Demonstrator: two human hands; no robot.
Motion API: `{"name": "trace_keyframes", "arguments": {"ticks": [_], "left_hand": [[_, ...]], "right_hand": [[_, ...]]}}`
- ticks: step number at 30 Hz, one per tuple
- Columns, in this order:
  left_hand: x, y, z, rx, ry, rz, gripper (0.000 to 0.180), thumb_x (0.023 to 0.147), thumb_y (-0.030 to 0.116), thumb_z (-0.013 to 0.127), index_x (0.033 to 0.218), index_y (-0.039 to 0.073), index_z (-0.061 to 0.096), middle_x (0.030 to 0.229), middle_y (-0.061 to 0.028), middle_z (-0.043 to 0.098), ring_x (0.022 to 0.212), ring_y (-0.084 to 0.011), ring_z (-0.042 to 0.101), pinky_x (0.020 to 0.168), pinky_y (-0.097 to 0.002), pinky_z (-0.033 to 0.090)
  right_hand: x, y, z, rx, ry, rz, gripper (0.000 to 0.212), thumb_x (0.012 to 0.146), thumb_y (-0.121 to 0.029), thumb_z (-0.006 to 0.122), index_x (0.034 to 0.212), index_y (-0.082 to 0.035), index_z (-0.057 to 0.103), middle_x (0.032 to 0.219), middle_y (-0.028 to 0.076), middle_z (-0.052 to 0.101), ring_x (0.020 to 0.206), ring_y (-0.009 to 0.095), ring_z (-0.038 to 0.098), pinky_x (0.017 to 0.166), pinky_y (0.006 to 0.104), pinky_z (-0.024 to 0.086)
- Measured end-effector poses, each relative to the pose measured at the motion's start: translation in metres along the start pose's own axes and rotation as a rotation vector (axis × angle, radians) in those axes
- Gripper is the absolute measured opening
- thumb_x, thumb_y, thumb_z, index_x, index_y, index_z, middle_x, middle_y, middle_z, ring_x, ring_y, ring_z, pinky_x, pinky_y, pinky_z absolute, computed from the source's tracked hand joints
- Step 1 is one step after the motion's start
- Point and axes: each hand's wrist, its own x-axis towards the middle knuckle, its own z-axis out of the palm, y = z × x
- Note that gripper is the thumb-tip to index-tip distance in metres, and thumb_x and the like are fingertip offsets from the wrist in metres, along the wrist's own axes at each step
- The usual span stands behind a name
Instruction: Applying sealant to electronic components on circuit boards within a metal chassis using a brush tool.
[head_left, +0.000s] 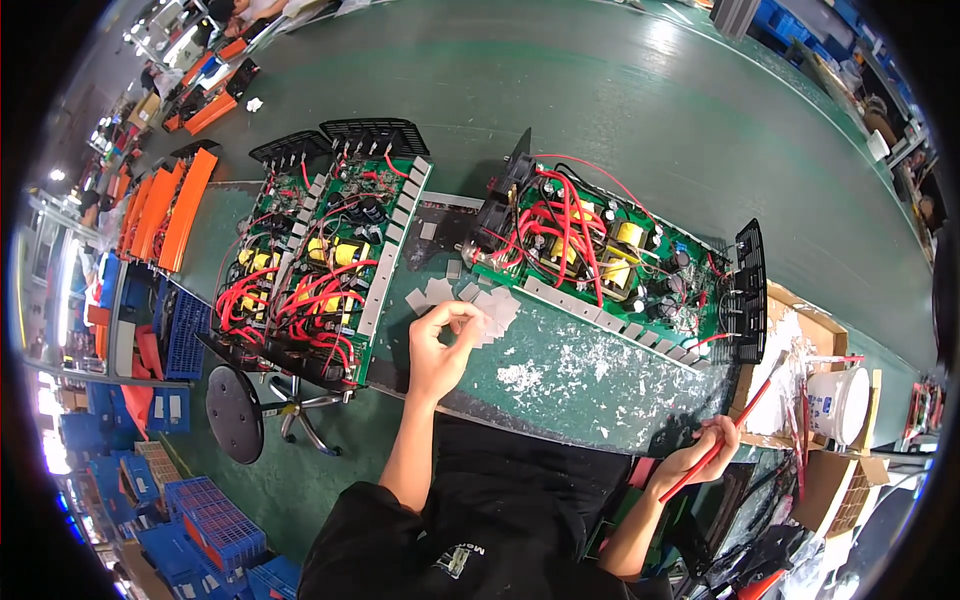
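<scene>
My left hand (438, 352) is closed in a pinch at the edge of a loose pile of thin grey square pads (499, 308) on the green bench. Whatever its fingertips hold, if anything, is hidden. At the bench's front edge, my right hand (703, 456) is wrapped round a long thin red-handled tool (745, 408), its narrow dark tip pointing up and away. Just beyond the pads lies a green circuit board (655, 300) with red wires, yellow-wrapped transformers and a row of grey pads along its near side. A black slotted end plate (747, 290) stands at its right end.
Two similar wired boards (330, 255) stand side by side on the left. A cardboard tray (783, 325) and a white tub (838, 406) are at the right. Orange housings (170, 212) sit far left. A round stool (236, 414) and blue crates (213, 512) are below the bench.
</scene>
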Motion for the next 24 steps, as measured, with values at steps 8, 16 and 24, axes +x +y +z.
{"name": "trace_keyframes", "arguments": {"ticks": [8, 16, 24], "left_hand": [[-0.003, -0.011, -0.002, -0.146, -0.034, 0.021, 0.016, 0.076, -0.015, 0.047, 0.069, -0.002, 0.053, 0.072, -0.0086, 0.061, 0.068, -0.0125, 0.058, 0.069, -0.0241, 0.046], [0.003, 0.007, 0.001, 0.173, 0.010, 0.188, 0.013, 0.072, -0.009, 0.057, 0.082, -0.001, 0.059, 0.088, -0.0083, 0.064, 0.085, -0.0174, 0.058, 0.079, -0.0297, 0.045], [0.006, 0.017, 0.008, 0.466, -0.067, 0.294, 0.027, 0.065, -0.004, 0.062, 0.091, 0.004, 0.062, 0.100, -0.0096, 0.061, 0.095, -0.0284, 0.053, 0.086, -0.0360, 0.042]], "right_hand": [[0.000, 0.002, -0.001, 0.009, -0.005, 0.012, 0.013, 0.087, 0.003, 0.045, 0.095, 0.000, 0.055, 0.086, 0.009, 0.055, 0.069, 0.013, 0.049, 0.057, 0.0231, 0.038], [0.000, 0.000, 0.000, 0.009, -0.003, 0.011, 0.012, 0.087, 0.003, 0.045, 0.094, 0.000, 0.055, 0.086, 0.008, 0.054, 0.069, 0.013, 0.049, 0.057, 0.0230, 0.038], [0.000, 0.000, 0.000, 0.003, -0.013, 0.014, 0.011, 0.088, 0.002, 0.045, 0.094, 0.000, 0.054, 0.085, 0.008, 0.054, 0.069, 0.013, 0.049, 0.057, 0.0228, 0.038]]}}
